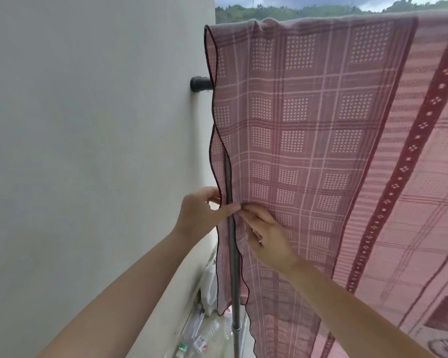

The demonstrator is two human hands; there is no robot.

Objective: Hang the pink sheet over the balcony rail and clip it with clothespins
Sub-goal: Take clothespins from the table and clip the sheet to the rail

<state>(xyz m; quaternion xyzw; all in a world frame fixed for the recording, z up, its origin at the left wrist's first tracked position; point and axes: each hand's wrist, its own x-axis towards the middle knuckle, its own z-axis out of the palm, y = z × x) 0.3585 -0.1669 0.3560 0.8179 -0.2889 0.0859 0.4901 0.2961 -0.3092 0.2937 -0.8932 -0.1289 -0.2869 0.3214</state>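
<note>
The pink checked sheet [308, 125] hangs over a high rail hidden under its top fold, and drapes down across the right of the view. Its wavy dark-hemmed left edge runs along a grey upright pole [233, 267]. My left hand [199, 215] pinches that edge against the pole from the left, thumb and fingers closed on the cloth. My right hand [267, 233] presses and pinches the sheet just right of the pole, fingertips meeting the left thumb. A small pale object shows under the right hand's fingers; I cannot tell what it is.
A white wall [88, 151] fills the left, with a black pipe stub [201, 84] sticking out beside the sheet. On the floor at the pole's foot lie several plastic bottles [204, 337] and a white bag [210, 285]. Green hills [269, 11] rise beyond the rail.
</note>
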